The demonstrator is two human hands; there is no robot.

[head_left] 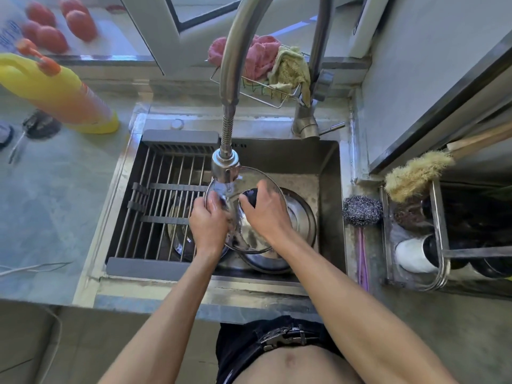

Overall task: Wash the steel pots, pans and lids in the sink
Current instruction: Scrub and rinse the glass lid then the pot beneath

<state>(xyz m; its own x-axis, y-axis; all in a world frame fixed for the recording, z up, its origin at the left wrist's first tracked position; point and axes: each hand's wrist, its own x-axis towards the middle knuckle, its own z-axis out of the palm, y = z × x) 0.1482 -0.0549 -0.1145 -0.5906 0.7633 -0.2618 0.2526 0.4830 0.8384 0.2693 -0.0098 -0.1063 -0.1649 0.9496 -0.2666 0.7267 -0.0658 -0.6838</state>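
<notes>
Bare arms (177,306), no shirt, dark trousers (235,353), metal-buckled belt (285,338)

— Any writing you can make out here?

— Hardly. The white bag (9,29) at the top left, next to the tomatoes (55,26), carries blue lettering, but it is too blurred to read a single letter.

— What about the yellow detergent bottle (58,92) lying on the counter?

— It has an orange label, but no words or brand can be picked out on it.

— Anything on the faucet (225,164), the sink (329,173) or the belt buckle (282,338)?

— No lettering, numbers or marks legible on any of them.
</notes>
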